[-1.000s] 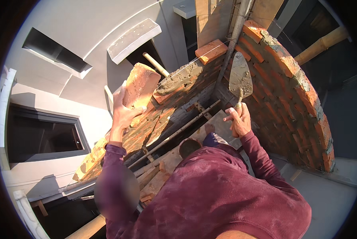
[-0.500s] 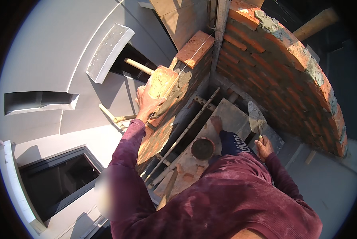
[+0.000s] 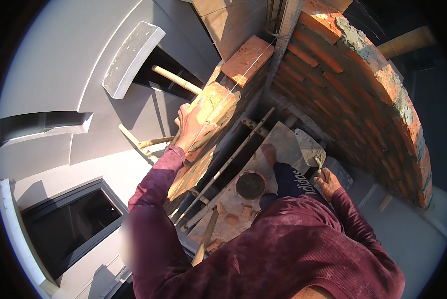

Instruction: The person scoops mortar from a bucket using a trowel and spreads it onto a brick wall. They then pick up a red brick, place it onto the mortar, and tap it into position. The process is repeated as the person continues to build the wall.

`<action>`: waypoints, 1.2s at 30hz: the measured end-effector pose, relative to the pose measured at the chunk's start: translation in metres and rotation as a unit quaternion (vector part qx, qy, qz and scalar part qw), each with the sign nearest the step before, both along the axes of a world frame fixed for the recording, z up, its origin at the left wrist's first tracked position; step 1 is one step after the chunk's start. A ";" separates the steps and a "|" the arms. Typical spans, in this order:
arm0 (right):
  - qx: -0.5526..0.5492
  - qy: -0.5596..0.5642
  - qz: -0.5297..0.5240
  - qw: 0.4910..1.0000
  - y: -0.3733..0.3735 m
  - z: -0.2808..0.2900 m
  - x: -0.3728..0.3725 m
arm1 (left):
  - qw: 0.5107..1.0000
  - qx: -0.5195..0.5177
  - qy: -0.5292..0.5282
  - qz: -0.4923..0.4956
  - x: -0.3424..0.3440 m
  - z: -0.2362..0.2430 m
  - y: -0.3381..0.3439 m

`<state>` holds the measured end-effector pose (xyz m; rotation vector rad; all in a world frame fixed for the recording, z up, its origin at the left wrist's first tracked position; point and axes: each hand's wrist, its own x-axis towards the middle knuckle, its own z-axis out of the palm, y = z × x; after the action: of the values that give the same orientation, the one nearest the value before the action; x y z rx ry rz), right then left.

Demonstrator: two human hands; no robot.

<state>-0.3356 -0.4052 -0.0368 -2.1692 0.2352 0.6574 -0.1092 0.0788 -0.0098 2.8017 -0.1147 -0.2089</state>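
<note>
My left hand [image 3: 189, 123] is closed around the near end of an orange brick [image 3: 214, 103] on top of the low brick wall [image 3: 199, 172]. A thin string [image 3: 253, 64] runs tight along the wall's edge, passing over that brick and beside my fingers. Just beyond it another brick [image 3: 248, 59] lies on the same course, near the corner post. Low at my right side, my right hand [image 3: 328, 183] grips the handle of a trowel [image 3: 310, 148]. Grey mortar is smeared on the blade.
Below stands a bucket [image 3: 238, 192] of grey mortar on a plank platform [image 3: 278, 142], near my bare foot and several broken brick pieces [image 3: 232, 219]. A taller brick wall [image 3: 353, 94] rises at the right. Bamboo poles [image 3: 176, 79] jut out beyond the low wall.
My left hand stays on the brick, its thumb now stretched out along the near end. The trowel blade has swung left and turned in my right hand. The whole view has shifted slightly.
</note>
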 end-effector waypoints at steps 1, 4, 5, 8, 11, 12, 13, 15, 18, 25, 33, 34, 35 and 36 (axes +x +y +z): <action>0.016 0.050 -0.019 0.998 0.010 0.015 0.010 | 1.000 0.002 0.007 0.003 -0.001 0.000 0.000; 0.069 0.144 -0.063 0.985 0.034 0.060 0.038 | 1.000 0.003 0.013 0.008 -0.001 0.003 -0.006; 0.091 0.141 -0.067 0.984 0.038 0.066 0.045 | 1.000 0.000 0.009 0.007 0.000 0.002 -0.007; 0.207 0.048 -0.092 0.973 0.053 0.085 0.061 | 1.000 -0.003 -0.020 0.005 0.000 -0.004 -0.009; 0.332 -0.108 -0.110 0.931 0.089 0.123 0.096 | 0.999 0.001 -0.039 0.012 -0.004 -0.004 -0.012; 0.333 -0.186 -0.103 0.919 0.096 0.129 0.109 | 0.999 0.002 -0.043 0.015 -0.004 -0.004 -0.014; 0.315 -0.242 -0.089 0.913 0.109 0.145 0.128 | 0.999 -0.006 -0.035 0.017 -0.006 -0.009 -0.008; 0.364 -0.288 -0.035 0.885 0.132 0.169 0.169 | 1.000 -0.027 -0.010 -0.004 -0.003 -0.008 0.003; 0.401 -0.232 0.097 0.881 0.168 0.204 0.219 | 0.979 -0.199 0.042 0.026 -0.004 -0.024 0.057; 0.420 -0.222 0.249 0.844 0.261 0.171 0.284 | 0.971 -0.172 0.139 0.092 -0.013 0.017 0.068; 0.290 -0.233 0.357 0.857 0.324 0.119 0.295 | 0.943 -0.261 0.134 0.158 -0.026 -0.005 0.076; 0.247 -0.245 0.372 0.860 0.329 0.112 0.294 | 0.942 -0.270 0.134 0.150 -0.025 -0.004 0.076; 0.205 -0.257 0.385 0.862 0.332 0.106 0.293 | 0.946 -0.261 0.128 0.142 -0.024 -0.003 0.074; 0.161 -0.271 0.396 0.862 0.334 0.100 0.293 | 0.952 -0.250 0.119 0.132 -0.022 -0.002 0.074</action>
<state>-0.0431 -0.0716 0.0630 -1.9693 -1.0456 0.4317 -0.1317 0.1527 -0.0116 2.2360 0.2336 -0.3900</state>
